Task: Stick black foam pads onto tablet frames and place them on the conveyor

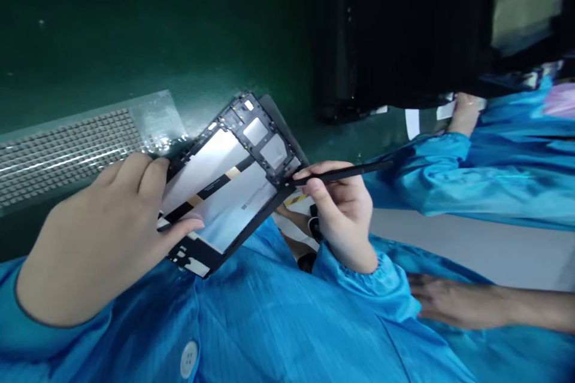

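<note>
My left hand [108, 227] is closed round the lower left side of a phone frame [256, 182], its thumb lying across the inner face. The frame is tilted, black-edged, with a silvery inside crossed by a dark flex strip [215, 188] with gold-coloured parts. Between the thumb and fingers of my right hand [344, 212] is a pair of black tweezers [345, 173]. Their tip meets the frame's right corner; whether it grips anything there is too small to tell. A flat dark piece [283, 122] shows behind the frame's upper right edge.
A clear plastic sheet with rows of small grey pads [67, 149] lies on the green table [157, 30] at left. Dark stacked objects [404, 30] stand at upper right. Co-workers in blue sleeves [485, 173] are at right; one bare forearm [485, 305] reaches near my right sleeve.
</note>
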Motion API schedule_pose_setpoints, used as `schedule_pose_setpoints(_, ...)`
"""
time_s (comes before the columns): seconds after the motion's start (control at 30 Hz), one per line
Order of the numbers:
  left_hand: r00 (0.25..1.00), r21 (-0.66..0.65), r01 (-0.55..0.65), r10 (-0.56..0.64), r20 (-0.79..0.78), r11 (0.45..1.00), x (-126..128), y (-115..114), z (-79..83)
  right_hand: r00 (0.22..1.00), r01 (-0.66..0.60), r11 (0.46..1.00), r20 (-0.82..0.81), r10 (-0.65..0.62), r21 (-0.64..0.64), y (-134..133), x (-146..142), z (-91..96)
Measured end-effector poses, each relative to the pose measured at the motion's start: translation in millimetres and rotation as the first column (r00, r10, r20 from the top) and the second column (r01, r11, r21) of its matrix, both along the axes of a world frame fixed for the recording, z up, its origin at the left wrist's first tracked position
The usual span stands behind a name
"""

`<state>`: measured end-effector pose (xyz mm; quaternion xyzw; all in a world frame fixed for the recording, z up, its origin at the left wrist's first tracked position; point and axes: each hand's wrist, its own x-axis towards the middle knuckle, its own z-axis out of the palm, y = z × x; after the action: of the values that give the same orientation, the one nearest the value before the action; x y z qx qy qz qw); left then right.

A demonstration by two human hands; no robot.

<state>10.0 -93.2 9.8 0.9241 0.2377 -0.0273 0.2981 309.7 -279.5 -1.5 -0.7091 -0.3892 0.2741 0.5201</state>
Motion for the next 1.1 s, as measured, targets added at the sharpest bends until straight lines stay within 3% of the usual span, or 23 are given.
schedule_pose_setpoints(0.1, 0.975, 0.113, -0.153, 0.168, -0.144, 0.982, 4, -4, -3.9, 0.999, -0.044, 0.996, -0.001, 0.044, 0.077, -1, -2, -9.9)
schedule_pose_setpoints(0.4, 0.964, 0.055, -0.198, 0.204, -0.169, 0.979, 5, -3, -1.7, 0.993, -0.11, 0.993, 0.052, 0.108, 0.05, 2, -2, -13.9)
schedule_pose_setpoints(0.53, 0.965, 0.04, -0.219, 0.223, -0.138, 0.975, 5, -2, -4.3, 0.953, -0.193, 0.979, 0.249, 0.172, 0.063, 4, 1, -13.0)
schedule_pose_setpoints(0.6, 0.968, 0.037, -0.217, 0.22, -0.119, 0.976, 6, -1, -6.2, 0.93, -0.167, 0.981, 0.346, 0.125, 0.094, 2, 5, -7.6)
schedule_pose_setpoints(0.67, 0.974, 0.041, -0.214, 0.216, -0.062, 0.976, 8, -4, -8.0, 0.937, -0.094, 0.991, 0.344, 0.056, 0.094, -3, 6, 1.5)
schedule_pose_setpoints(0.73, 0.972, 0.018, -0.236, 0.235, 0.032, 0.972, 11, -13, -7.9, 0.953, -0.146, 0.985, 0.252, 0.166, -0.097, -14, -2, 11.5)
schedule_pose_setpoints(0.8, 0.949, -0.031, -0.286, 0.287, 0.129, 0.958, 13, -28, -4.4, 0.927, -0.315, 0.872, 0.075, 0.367, -0.374, -29, -22, 17.8)
schedule_pose_setpoints(0.83, 0.932, -0.057, -0.314, 0.319, 0.169, 0.948, 14, -36, -1.4, 0.911, -0.374, 0.808, -0.017, 0.412, -0.456, -36, -35, 18.6)
schedule_pose_setpoints(0.87, 0.917, -0.047, -0.339, 0.341, 0.204, 0.94, 14, -44, 2.2, 0.916, -0.382, 0.793, -0.083, 0.392, -0.474, -42, -47, 17.9)
schedule_pose_setpoints(0.93, 0.892, -0.027, -0.37, 0.363, 0.271, 0.929, 14, -54, 10.2, 0.97, -0.24, 0.894, -0.125, 0.208, -0.379, -45, -66, 14.7)
schedule_pose_setpoints(1.0, 0.853, -0.016, -0.405, 0.384, 0.353, 0.914, 10, -51, 16.3, 0.986, -0.038, 0.971, -0.166, -0.001, -0.236, -25, -70, 14.6)
schedule_pose_setpoints(1.03, 0.816, -0.015, -0.444, 0.412, 0.405, 0.896, 7, -44, 17.4, 0.979, 0.029, 0.984, -0.196, -0.064, -0.178, -3, -67, 17.0)
schedule_pose_setpoints(1.1, 0.68, -0.012, -0.589, 0.504, 0.533, 0.808, -5, -17, 13.8, 0.964, 0.039, 0.996, -0.26, -0.059, -0.084, 64, -60, 25.9)
